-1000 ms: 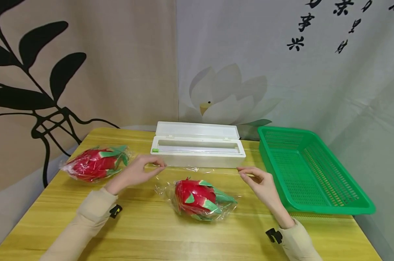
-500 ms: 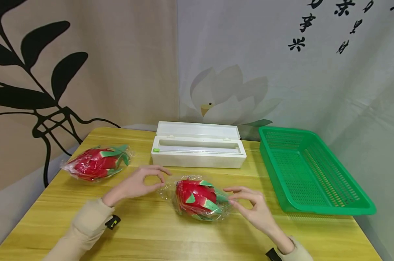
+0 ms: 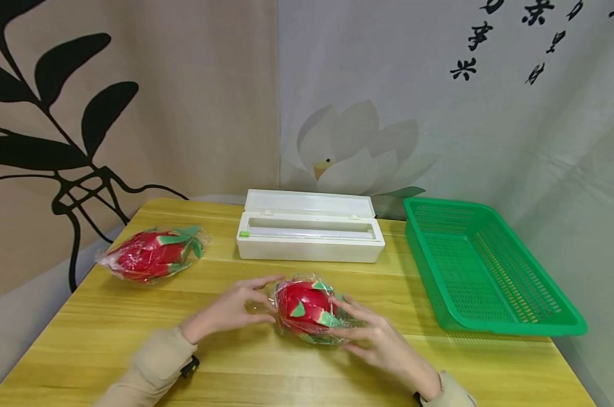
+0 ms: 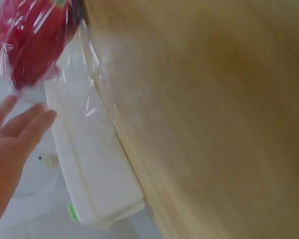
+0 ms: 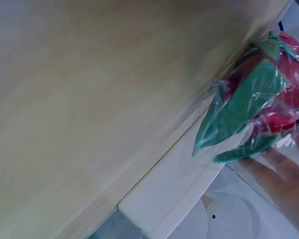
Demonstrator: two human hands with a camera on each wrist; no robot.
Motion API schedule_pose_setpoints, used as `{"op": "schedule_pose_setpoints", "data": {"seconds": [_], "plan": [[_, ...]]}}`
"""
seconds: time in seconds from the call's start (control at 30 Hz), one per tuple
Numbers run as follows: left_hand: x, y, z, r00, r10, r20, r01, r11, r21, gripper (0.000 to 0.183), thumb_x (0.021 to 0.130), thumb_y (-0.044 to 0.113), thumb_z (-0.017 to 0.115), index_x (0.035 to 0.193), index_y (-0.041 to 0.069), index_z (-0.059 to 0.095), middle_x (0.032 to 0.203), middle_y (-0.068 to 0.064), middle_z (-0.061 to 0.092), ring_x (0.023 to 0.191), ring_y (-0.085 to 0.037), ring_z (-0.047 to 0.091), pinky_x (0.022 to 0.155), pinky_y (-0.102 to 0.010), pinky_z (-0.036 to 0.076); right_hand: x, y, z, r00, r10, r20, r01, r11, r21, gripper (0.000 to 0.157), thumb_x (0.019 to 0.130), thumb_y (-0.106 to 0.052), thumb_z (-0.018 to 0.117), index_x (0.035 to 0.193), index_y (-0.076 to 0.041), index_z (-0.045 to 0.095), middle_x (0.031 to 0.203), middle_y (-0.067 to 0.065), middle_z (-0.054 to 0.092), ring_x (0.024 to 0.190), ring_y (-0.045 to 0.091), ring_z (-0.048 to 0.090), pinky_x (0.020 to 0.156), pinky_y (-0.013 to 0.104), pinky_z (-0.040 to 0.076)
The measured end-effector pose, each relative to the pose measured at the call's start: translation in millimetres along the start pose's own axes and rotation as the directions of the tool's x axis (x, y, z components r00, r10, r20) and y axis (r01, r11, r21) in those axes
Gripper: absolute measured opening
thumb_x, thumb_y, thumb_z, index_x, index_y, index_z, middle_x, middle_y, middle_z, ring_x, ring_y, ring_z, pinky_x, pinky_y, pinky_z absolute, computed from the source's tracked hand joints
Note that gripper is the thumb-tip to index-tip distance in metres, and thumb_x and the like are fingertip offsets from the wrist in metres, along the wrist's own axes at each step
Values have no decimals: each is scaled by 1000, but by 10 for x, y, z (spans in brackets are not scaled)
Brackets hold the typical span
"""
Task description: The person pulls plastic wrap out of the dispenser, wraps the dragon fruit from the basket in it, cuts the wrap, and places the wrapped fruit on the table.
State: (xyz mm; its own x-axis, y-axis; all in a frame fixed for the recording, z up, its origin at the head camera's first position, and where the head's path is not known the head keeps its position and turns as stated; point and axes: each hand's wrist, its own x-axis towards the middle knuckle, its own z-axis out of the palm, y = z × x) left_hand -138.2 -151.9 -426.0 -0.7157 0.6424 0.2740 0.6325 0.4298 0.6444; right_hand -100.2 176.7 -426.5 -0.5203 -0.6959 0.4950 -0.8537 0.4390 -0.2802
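Note:
A red dragon fruit [image 3: 304, 305] with green scales lies in clear plastic wrap at the middle of the table, seen in the head view. At its left end my left hand [image 3: 235, 310] has fingers and thumb spread against the loose film. My right hand [image 3: 383, 342] rests its extended fingers on the fruit's right, leafy side. In the left wrist view, the left fingertips [image 4: 37, 117] are just below the wrapped fruit [image 4: 35, 42]. The right wrist view has the right fingers [image 5: 271, 169] along the green tips of the fruit [image 5: 284, 99].
A second wrapped dragon fruit [image 3: 151, 254] lies at the table's left. Behind the middle one stands a white cling film box [image 3: 309, 250], its lid raised. A green plastic basket [image 3: 439, 294] sits on the right. A printed curtain [image 3: 210, 113] hangs behind the wooden table [image 3: 266, 376].
The film edge stretched beyond the fruit has come down onto it. Both hands have moved toward the fruit, from holding the film's far corners to touching its two sides.

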Motion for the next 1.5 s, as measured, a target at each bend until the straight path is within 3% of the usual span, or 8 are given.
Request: {"op": "schedule_pose_setpoints", "data": {"seconds": [0.1,0.33,0.6,0.87,0.97,1.1,1.27,1.5], "plan": [[43,4,60,997,67,-50,-64,997,43,12,74,22,79,84,21,72,139,-17,52,123,-37,54,98,-46,48,14,41,3,997,-73,-22,71,994,-81,42,70,-6,80,108,-22,73,133,16,58,115,40,59,87,39,55],[109,-8,130,967,196,-163,-174,975,139,14,70,16,81,78,16,69,123,-19,64,111,-33,63,88,-33,55,53,128,7,976,-209,-59,196,966,-166,19,93,-21,60,106,-21,74,123,17,65,104,36,66,79,37,58],[160,24,111,984,96,-151,-100,995,-18,6,81,10,73,85,11,68,116,-19,68,106,-33,66,81,-25,57,112,228,-21,974,-194,-117,198,980,29,42,66,10,76,106,-3,72,114,27,66,95,35,69,79,20,56],[237,109,34,989,-35,-147,22,996,-88,14,90,12,63,101,5,69,105,-16,72,82,-19,71,70,-17,56,170,277,-32,988,86,-126,-48,959,278,28,78,16,64,104,8,69,101,24,70,86,30,72,68,18,57],[248,101,17,991,-66,-118,55,994,-97,25,93,19,60,111,4,67,111,-17,70,87,-19,72,72,-18,56,186,311,-30,968,246,-54,-208,902,378,24,85,9,60,108,9,67,102,25,69,81,24,73,60,21,57],[244,62,-3,996,-90,-17,88,990,-109,50,86,28,68,127,2,58,127,-18,62,102,-26,68,83,-27,57,173,391,-32,908,413,77,-400,796,454,27,92,0,55,117,8,63,102,26,70,76,13,71,59,25,58],[246,24,-24,990,-92,110,111,977,-184,77,72,19,80,139,1,45,139,-20,50,113,-34,60,90,-33,55,123,477,-86,862,446,241,-506,722,472,34,97,-5,48,130,5,54,114,27,66,89,13,69,73,26,59],[241,-93,-46,982,-90,164,121,973,-195,59,87,16,67,140,5,45,140,-18,51,104,-22,63,81,-22,55,38,571,-184,851,355,387,-506,752,423,47,95,-1,48,142,-3,42,141,24,47,111,29,60,84,19,50]]}}
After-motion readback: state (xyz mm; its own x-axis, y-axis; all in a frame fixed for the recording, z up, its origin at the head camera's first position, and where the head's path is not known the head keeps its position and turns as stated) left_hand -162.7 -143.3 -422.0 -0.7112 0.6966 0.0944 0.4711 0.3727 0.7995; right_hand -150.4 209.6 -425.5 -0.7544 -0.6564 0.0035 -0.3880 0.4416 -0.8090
